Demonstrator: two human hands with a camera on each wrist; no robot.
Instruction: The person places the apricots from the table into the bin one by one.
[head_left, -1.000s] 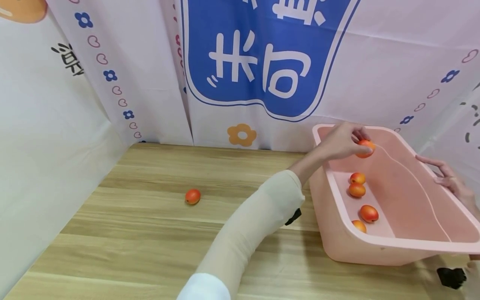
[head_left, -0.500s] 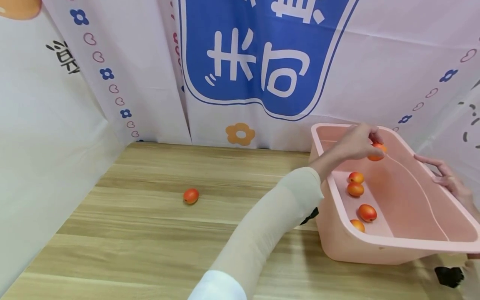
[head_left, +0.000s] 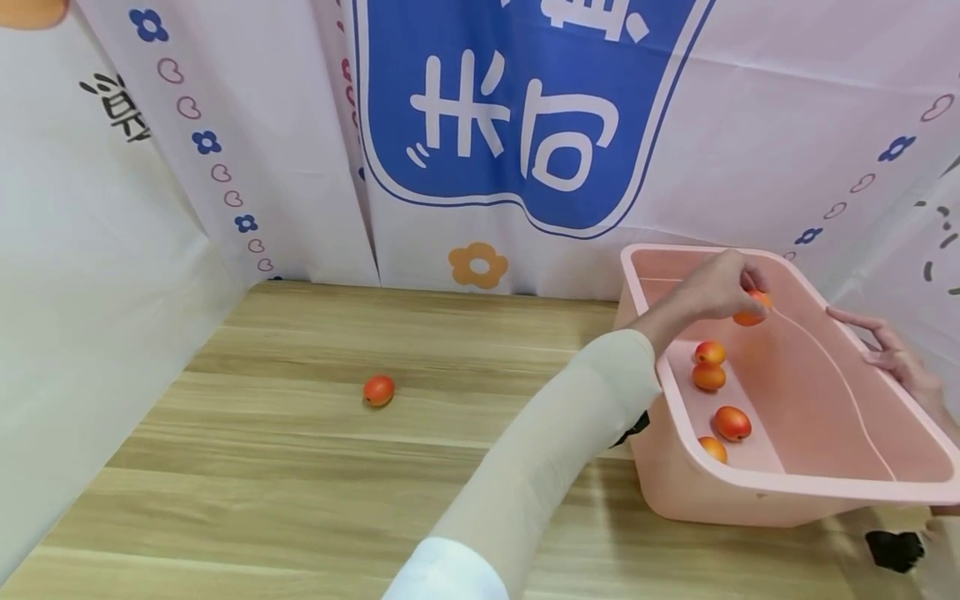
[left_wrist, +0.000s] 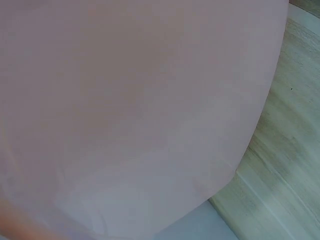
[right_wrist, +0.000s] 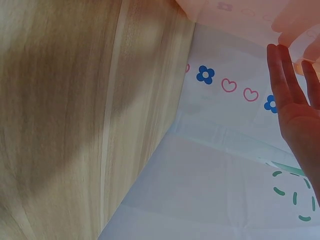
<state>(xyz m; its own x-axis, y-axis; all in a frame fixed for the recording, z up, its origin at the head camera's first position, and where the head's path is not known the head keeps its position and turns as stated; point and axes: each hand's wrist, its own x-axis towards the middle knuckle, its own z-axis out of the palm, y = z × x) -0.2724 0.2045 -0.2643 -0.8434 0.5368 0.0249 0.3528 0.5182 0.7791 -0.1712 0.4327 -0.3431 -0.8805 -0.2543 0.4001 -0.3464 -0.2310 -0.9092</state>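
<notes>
In the head view my left hand (head_left: 727, 283) reaches over the near-left rim of a pink plastic tub (head_left: 678, 412). Its fingertips pinch a small oval orange-red fruit (head_left: 752, 310) above the tub's floor. Several similar fruits, among them a redder one (head_left: 732, 423), lie inside along the left side. One more red fruit (head_left: 378, 390) sits on the table, left of the tub. My right hand (head_left: 896, 358) rests at the tub's right rim; the right wrist view shows its fingers (right_wrist: 282, 75) straight against the outer wall. The left wrist view is mostly filled by pink wall.
The wooden table (head_left: 300, 475) runs up to a printed cloth backdrop (head_left: 315, 217) at the back. White cloth (head_left: 112, 275) also closes off the left side. The tub stands at the table's right, close to the backdrop.
My left hand has moved right, further over the tub, with the fruit still pinched. The right hand stays at the rim, and the loose fruits lie as before.
</notes>
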